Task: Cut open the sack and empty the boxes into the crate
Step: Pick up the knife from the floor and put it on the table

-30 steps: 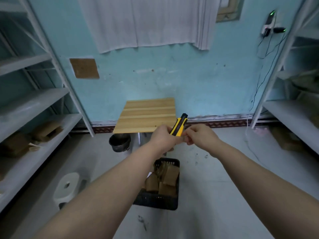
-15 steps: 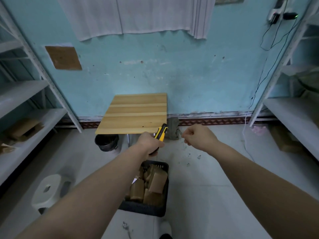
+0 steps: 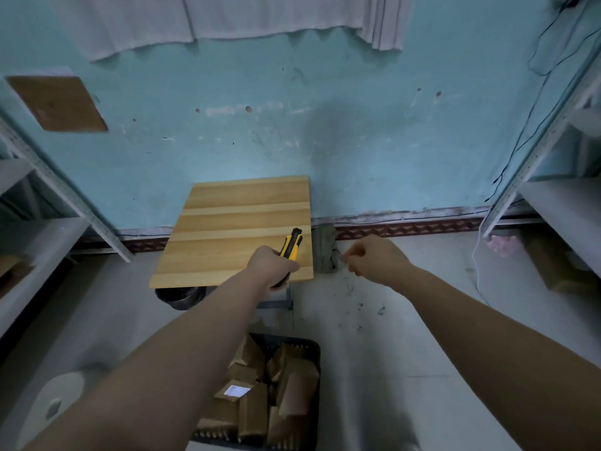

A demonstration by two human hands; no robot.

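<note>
My left hand (image 3: 271, 266) grips a yellow and black utility knife (image 3: 292, 244), held over the near right corner of a small wooden table (image 3: 240, 222). To its right, my right hand (image 3: 374, 257) hangs in the air with fingers curled and nothing visible in them. Below my arms a black crate (image 3: 309, 349) stands on the floor, filled with several brown cardboard boxes (image 3: 292, 385); my left forearm hides its left side. No sack is in view.
Metal shelving (image 3: 39, 229) lines the left side, and more shelving (image 3: 559, 206) the right. A black pot (image 3: 180, 296) sits under the table, a white stool (image 3: 55, 395) at lower left, a grey rag (image 3: 325, 252) by the wall, a cardboard box (image 3: 553, 268) at far right.
My hands have separated: the right let go of the knife and moved right. The left hand carried the knife forward over the table. The view tilted down and closer.
</note>
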